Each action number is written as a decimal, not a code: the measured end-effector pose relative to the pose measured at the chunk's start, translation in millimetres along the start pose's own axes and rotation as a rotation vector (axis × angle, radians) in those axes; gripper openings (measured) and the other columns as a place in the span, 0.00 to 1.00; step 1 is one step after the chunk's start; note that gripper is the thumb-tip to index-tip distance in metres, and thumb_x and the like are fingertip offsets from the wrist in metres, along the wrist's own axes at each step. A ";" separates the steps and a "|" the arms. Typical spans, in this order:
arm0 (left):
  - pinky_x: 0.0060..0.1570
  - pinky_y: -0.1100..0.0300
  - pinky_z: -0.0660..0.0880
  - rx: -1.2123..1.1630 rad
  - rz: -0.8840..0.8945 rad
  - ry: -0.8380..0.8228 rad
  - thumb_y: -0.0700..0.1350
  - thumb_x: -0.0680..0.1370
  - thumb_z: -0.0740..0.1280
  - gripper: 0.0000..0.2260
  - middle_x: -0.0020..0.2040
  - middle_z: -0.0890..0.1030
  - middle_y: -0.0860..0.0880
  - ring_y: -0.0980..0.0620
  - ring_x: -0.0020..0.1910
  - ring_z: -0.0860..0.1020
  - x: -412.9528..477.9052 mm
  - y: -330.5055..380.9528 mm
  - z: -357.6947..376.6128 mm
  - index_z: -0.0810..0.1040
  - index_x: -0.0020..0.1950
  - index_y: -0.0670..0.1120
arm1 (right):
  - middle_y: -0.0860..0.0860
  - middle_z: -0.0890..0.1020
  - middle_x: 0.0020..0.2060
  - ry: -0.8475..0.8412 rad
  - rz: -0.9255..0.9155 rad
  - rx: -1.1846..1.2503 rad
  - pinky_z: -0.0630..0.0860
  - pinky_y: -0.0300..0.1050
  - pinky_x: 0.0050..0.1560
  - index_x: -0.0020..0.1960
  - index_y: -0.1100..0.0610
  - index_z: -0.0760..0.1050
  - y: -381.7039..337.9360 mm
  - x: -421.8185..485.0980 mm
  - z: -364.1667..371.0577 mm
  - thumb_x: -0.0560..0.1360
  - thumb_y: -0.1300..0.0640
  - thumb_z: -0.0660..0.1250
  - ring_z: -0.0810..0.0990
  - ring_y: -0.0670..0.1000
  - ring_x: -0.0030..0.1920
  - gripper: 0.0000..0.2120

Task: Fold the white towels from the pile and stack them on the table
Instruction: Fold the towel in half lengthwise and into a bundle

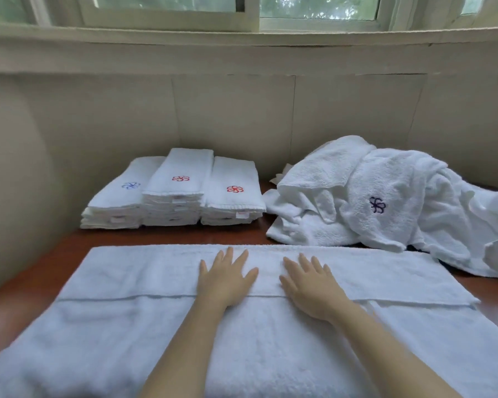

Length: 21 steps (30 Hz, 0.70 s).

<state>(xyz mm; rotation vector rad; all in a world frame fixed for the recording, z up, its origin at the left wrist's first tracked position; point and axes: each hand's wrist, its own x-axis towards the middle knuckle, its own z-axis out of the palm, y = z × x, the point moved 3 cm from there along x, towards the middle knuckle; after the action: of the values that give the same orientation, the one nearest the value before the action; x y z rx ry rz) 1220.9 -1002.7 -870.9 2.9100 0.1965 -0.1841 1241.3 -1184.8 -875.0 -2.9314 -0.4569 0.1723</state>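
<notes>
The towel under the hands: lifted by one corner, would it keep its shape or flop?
Probably flop: the towel lies limp with one edge folded over, and the pile behind it slumps in loose folds. It likely would not slide easily, since its fuzzy cloth lies flat on the table under the left hand and right hand.

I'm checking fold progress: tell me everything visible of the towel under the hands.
The towel is white terry, spread flat along the near side of the reddish-brown table. Its far strip is folded back over itself, leaving a straight edge across the middle. The left hand and right hand rest on it, fingers straight, straddling that edge. No emblem shows.
</notes>
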 end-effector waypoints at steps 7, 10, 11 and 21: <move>0.73 0.52 0.40 -0.021 0.102 -0.024 0.62 0.80 0.52 0.26 0.79 0.45 0.55 0.55 0.77 0.43 -56.4 -83.0 -9.3 0.50 0.77 0.62 | 0.49 0.46 0.78 0.022 0.046 -0.044 0.43 0.64 0.73 0.76 0.38 0.49 -21.4 25.5 8.3 0.78 0.34 0.42 0.45 0.59 0.77 0.27; 0.72 0.62 0.40 -0.061 0.181 0.109 0.60 0.81 0.52 0.22 0.78 0.48 0.61 0.62 0.76 0.45 -86.6 -126.6 -7.5 0.53 0.76 0.65 | 0.53 0.49 0.78 0.015 0.077 -0.051 0.45 0.64 0.72 0.76 0.44 0.51 -37.7 28.9 7.0 0.81 0.42 0.43 0.47 0.61 0.77 0.24; 0.72 0.62 0.42 -0.059 0.161 0.137 0.59 0.82 0.52 0.22 0.77 0.49 0.61 0.62 0.76 0.47 -92.1 -142.6 -10.4 0.54 0.76 0.64 | 0.54 0.53 0.77 0.032 0.047 -0.065 0.47 0.63 0.73 0.76 0.47 0.53 -47.9 27.2 5.8 0.82 0.46 0.45 0.50 0.61 0.76 0.23; 0.60 0.60 0.71 0.237 0.372 0.421 0.66 0.79 0.49 0.27 0.66 0.75 0.50 0.53 0.62 0.77 -159.7 -183.9 -13.6 0.71 0.69 0.53 | 0.50 0.41 0.78 -0.175 -0.755 -0.072 0.33 0.60 0.72 0.77 0.42 0.42 -166.3 -63.8 29.7 0.76 0.33 0.53 0.36 0.57 0.76 0.36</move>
<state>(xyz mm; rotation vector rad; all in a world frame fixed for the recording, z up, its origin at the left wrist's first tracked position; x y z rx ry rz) 1038.5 -840.7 -874.0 3.1119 -0.3241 0.5002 1128.4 -1044.1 -867.9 -2.5877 -1.5598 0.3063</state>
